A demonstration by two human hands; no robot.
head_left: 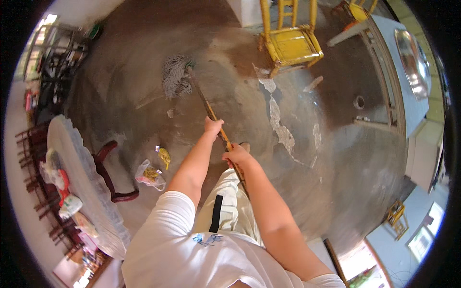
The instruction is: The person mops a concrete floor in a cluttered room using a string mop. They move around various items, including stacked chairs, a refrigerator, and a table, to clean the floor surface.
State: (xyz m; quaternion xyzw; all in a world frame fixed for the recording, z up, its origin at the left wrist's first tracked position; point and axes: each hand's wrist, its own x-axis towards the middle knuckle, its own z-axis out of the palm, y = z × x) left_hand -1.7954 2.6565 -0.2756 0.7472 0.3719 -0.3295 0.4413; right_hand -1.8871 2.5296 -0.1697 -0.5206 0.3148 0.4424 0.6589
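A string mop with a grey, stringy head (176, 78) lies against the brown floor ahead of me, slightly left of centre. Its yellowish wooden handle (205, 102) slants back toward my body. Farther up the handle's length, nearer the mop head, my left hand (213, 126) is wrapped round it. My right hand (236, 155) grips the same handle lower down, close to my legs. The handle's near end runs behind my right forearm and is partly hidden.
Ahead to the right stands a yellow chair (294, 46); a blue-topped table (393, 62) is at far right. Left is a round table (79, 158) with a pale cover and dark red curved legs. Two small bags (150, 174) lie on the floor nearby. Pale broken patches (283, 134) mark the floor.
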